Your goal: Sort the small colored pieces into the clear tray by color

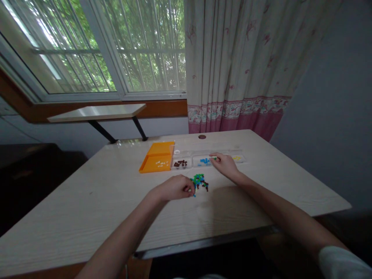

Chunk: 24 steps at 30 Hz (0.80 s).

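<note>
My left hand rests low over the table with its fingers curled in, against the left side of a cluster of small green, blue and dark brown building pieces. Whatever its fingertips grip is hidden. Farther out, my right hand reaches over a clear divided tray, thumb and forefinger pinched together. A speck of green shows at those fingertips, too small to tell whether it is held. Blue pieces lie just left of the right hand, and yellow pieces lie beyond it.
Left of the tray, an open orange case holds small white pieces. Brown pieces fill the tray's left compartment. A raised shelf stands at the table's back left. Behind the table are a window and a curtain.
</note>
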### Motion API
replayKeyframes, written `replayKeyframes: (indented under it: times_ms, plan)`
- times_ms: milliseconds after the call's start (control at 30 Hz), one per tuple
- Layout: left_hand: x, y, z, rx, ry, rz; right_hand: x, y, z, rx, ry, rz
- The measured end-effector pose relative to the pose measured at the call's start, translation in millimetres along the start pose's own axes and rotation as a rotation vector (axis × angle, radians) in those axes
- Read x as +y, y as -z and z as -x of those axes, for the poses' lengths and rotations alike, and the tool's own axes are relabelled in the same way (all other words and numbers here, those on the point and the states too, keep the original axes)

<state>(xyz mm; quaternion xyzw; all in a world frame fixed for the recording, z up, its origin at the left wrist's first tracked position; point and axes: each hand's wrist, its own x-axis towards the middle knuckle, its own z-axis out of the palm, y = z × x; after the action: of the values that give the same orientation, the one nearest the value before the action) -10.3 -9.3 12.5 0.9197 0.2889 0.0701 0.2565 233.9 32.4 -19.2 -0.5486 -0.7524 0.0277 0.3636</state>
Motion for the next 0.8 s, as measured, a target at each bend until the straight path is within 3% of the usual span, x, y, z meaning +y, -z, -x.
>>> replayKeyframes:
  times_ms: [267,433,800]
  plan:
    - [-1,-2.3,-5,0.323,0.118,-0.037,-35,-1,26,-0.317,0.371,-0.107]
    - [-3,-3.0,-5,0.346,0.113,-0.045,-47,-5,31,-0.313,0.384,-0.141]
    - [-1,-5.5,-7,0.389,0.11,-0.018,-46,-10,33,-0.272,0.298,-0.184]
